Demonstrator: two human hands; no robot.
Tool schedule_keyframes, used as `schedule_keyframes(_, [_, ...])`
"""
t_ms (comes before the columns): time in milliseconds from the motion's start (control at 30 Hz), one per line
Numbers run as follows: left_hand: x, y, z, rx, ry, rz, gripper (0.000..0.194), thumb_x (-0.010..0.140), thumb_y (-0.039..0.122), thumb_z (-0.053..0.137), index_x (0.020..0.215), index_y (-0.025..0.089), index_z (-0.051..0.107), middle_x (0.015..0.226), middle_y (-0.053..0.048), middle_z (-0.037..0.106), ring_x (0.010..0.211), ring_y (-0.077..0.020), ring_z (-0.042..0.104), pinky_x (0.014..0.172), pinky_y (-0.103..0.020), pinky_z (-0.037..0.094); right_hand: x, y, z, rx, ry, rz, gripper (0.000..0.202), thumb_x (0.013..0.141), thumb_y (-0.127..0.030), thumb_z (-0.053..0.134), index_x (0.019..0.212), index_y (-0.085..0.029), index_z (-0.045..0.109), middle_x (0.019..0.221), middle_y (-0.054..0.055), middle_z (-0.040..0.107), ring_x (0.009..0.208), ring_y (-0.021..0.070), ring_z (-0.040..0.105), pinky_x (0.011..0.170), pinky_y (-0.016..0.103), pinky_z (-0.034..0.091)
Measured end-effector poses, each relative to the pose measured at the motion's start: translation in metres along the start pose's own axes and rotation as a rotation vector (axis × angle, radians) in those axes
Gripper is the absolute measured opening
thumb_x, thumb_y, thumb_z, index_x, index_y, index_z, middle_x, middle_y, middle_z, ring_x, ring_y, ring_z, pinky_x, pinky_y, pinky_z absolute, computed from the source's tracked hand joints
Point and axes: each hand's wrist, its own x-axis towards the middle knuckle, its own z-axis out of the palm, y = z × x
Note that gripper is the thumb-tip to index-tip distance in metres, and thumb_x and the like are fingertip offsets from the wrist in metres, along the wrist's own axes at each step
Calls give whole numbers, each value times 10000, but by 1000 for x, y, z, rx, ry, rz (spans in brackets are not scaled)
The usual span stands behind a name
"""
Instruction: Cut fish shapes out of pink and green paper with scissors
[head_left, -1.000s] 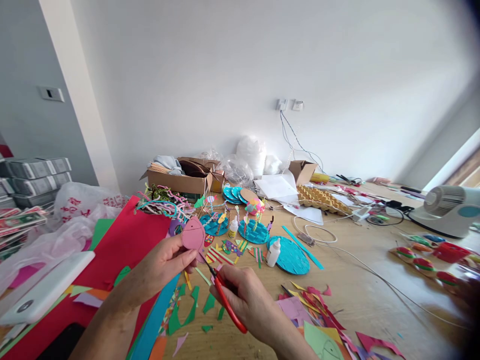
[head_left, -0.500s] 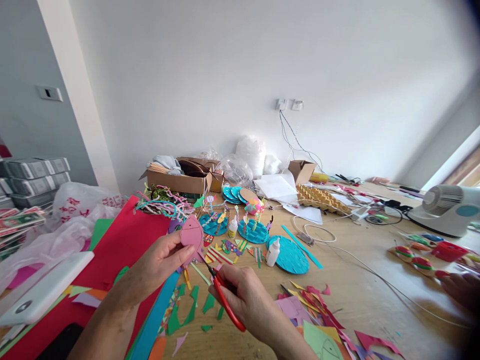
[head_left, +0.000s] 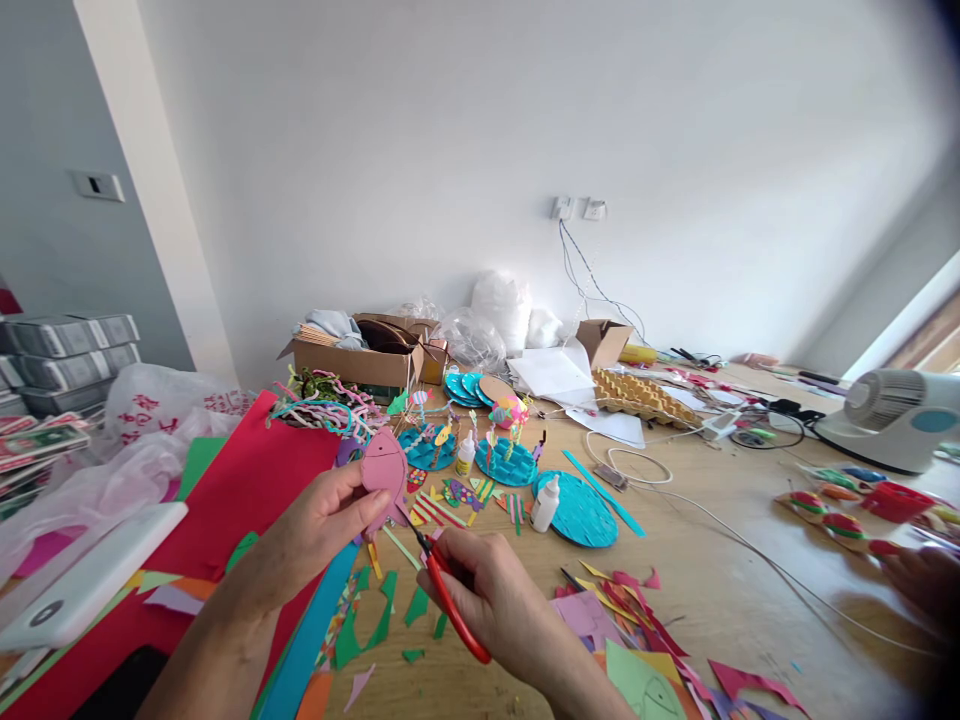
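Observation:
Between the thumb and fingers of my left hand (head_left: 341,515) is a pink paper fish (head_left: 384,466) with an eye and a curved line drawn on it. My right hand (head_left: 487,585) grips red-handled scissors (head_left: 457,612), whose blades reach toward the tail end of the fish. Whether the blades touch the paper is hard to tell. Green paper scraps (head_left: 379,622) lie on the table below my hands. Beyond them are decorated paper fish and striped strips, a white glue bottle (head_left: 546,505) and a blue painted disc (head_left: 585,512).
Red paper sheets (head_left: 225,470) and a white device (head_left: 90,575) lie at left. Coloured scraps (head_left: 645,620) sit at lower right. A white cable (head_left: 750,550) crosses the table toward a small fan (head_left: 892,420). Another person's hand (head_left: 915,580) is at the right edge.
Almost nothing differs. My hands, the pink fish and the scissors keep nearly the same position.

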Motion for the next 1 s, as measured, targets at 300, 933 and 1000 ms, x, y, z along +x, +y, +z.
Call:
schedule_keyframes(300, [2,1,1,-8,-1,-10,251,904,356,519,707,203,550,644,48,506,624,-129,459,594,-239,384,1,-1,-1,5,1,-2,290,897,-239,521,644,-196,384,577,-64,372,533,90,295,505,234,215])
schedule_keyframes(933, [5,5,16,-180,159,-47,234,814,350,600,645,203,536,558,63,480,556,-119,414,556,-233,347,4,0,3,242,-23,75,286,865,-304,520,625,-199,404,555,-57,370,525,91,307,475,222,224])
schedule_keyframes(1000, [6,6,21,-230,167,-47,207,807,334,603,658,202,545,550,65,494,546,-117,426,557,-233,359,5,2,7,348,-30,99,280,853,-307,515,617,-202,407,535,-57,382,501,88,332,462,215,235])
